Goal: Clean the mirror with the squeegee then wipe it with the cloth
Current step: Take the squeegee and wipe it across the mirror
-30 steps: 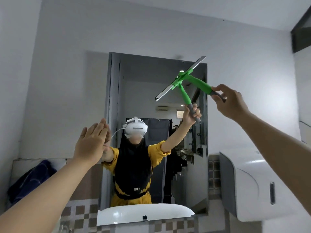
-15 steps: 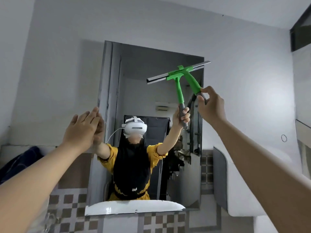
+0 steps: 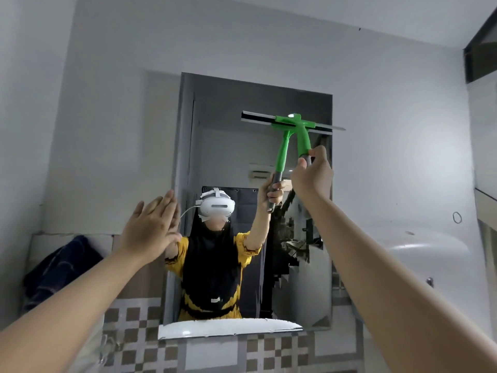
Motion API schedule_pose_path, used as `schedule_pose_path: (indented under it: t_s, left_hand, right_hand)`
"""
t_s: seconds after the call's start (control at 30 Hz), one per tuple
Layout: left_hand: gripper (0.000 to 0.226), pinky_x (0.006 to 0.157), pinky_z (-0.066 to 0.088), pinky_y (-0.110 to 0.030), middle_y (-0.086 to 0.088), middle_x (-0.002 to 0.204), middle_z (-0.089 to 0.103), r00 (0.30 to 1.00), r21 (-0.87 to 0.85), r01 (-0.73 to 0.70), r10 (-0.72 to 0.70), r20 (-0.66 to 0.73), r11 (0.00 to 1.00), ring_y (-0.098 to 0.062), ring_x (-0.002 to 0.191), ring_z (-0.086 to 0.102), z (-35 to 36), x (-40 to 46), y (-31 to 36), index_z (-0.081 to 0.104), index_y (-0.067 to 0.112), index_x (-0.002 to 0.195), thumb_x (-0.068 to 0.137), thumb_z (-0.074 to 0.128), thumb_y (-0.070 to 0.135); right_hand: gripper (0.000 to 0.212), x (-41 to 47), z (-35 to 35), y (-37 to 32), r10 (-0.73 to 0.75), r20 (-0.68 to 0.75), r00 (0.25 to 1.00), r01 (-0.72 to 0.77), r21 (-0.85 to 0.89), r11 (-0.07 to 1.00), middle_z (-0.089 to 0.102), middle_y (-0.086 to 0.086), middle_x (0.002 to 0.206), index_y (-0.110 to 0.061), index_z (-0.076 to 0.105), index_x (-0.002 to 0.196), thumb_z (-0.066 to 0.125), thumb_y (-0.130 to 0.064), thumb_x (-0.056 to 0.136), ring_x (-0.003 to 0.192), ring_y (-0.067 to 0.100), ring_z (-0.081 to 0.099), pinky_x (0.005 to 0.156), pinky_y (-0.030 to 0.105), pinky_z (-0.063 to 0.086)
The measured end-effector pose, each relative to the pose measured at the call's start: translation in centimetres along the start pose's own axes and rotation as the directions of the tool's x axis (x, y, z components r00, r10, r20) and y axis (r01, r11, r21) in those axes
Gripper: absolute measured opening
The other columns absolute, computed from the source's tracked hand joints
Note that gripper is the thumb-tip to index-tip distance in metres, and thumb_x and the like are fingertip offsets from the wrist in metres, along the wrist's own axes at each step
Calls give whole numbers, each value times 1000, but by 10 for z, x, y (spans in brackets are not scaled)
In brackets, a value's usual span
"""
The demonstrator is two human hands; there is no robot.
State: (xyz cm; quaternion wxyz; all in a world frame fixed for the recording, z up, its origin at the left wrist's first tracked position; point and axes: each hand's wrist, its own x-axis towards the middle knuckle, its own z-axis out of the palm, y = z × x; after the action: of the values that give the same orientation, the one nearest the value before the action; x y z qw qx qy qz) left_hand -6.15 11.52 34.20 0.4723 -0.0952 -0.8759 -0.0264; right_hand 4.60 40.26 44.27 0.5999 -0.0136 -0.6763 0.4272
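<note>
A rectangular wall mirror (image 3: 223, 135) hangs straight ahead. My right hand (image 3: 313, 176) grips the grey end of a green squeegee (image 3: 304, 138), raised high. Its blade lies nearly level against the glass at the upper right of the mirror, its right tip past the mirror's edge. My left hand (image 3: 153, 228) is flat and open, fingers spread, pressed by the mirror's left edge at mid height. A dark blue cloth (image 3: 60, 267) lies bunched on the ledge at the left. The mirror reflects a person in yellow and black and both raised arms.
A white dispenser box (image 3: 419, 267) juts from the wall at the right, under my right arm. Brown and white checked tiles (image 3: 134, 327) run below the mirror. A white basin rim (image 3: 228, 328) shows at the mirror's bottom edge. A dark window frame (image 3: 481, 47) sits top right.
The squeegee blade has turned from steeply tilted to nearly level and shifted down-left on the glass. My right hand drew in toward the mirror. My left hand stayed at the mirror's left edge.
</note>
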Motion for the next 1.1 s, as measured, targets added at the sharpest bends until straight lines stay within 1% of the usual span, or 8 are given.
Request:
schedule_pose_path:
  t_s: [0.1,0.23,0.4,0.5,0.77,0.87,0.97,1.1]
  left_hand:
    - [112,109,23,-51,-6,154,9,966,52,-258,256,38,965,-29,138,27,7,-17,-10,19,9,145,60,75,55]
    - [120,114,5,-45,-2,153,-18,965,64,-252,246,96,966,-22,143,3,18,-14,-10,-4,12,147,65,72,54]
    - [120,113,0,-43,-1,151,-26,967,13,-248,246,60,969,-22,143,-4,25,-15,-14,-20,14,141,70,71,48]
    - [122,113,-1,-42,-1,151,-28,968,20,-247,246,46,969,-22,143,-7,25,-15,-14,-24,14,139,70,70,49]
    - [117,112,1,-44,-1,154,-16,963,5,-270,270,-8,963,-23,143,-3,32,-15,-18,-9,14,145,68,70,51]
    - [117,112,8,-46,-2,155,-7,963,-2,-267,267,-30,964,-24,143,6,34,-18,-20,-3,13,144,64,74,48]
    - [115,110,19,-49,-3,152,3,964,14,-262,262,-37,965,-27,141,19,37,-22,-21,14,9,145,58,79,45]
    - [118,100,34,-53,-9,148,29,964,32,-259,261,-57,965,-31,131,39,42,-21,-22,36,5,139,40,87,44]
  right_hand:
    - [10,-18,15,-11,72,-28,997,-71,40,997,48,-8,75,-16,42,106,40,-12,97,59,8,50,47,23,34]
    - [7,-39,39,-26,142,-57,988,-136,95,986,50,-4,76,-15,41,101,38,-11,96,62,12,52,47,26,35]
    - [7,-65,57,-41,131,-44,990,-126,98,987,45,-5,64,-11,40,102,35,-9,99,44,6,42,26,11,28]
    - [7,-74,71,-42,110,-56,992,-104,106,989,47,-6,68,-11,41,105,37,-11,99,46,5,44,28,13,29]
    - [10,-98,101,-41,-28,-7,1000,28,43,999,51,-5,72,-15,41,107,41,-13,97,61,16,54,46,26,38]
    - [14,-109,109,-42,-122,36,992,123,-32,992,40,-10,68,-12,43,111,41,-13,98,58,11,48,46,26,37]
    - [14,-106,106,-32,-191,51,980,193,-51,980,51,-5,68,-15,44,111,42,-15,97,61,24,59,49,34,50]
    - [15,-86,84,-8,-326,116,938,343,-174,923,50,-6,60,-17,46,110,44,-17,95,51,19,50,44,25,36]
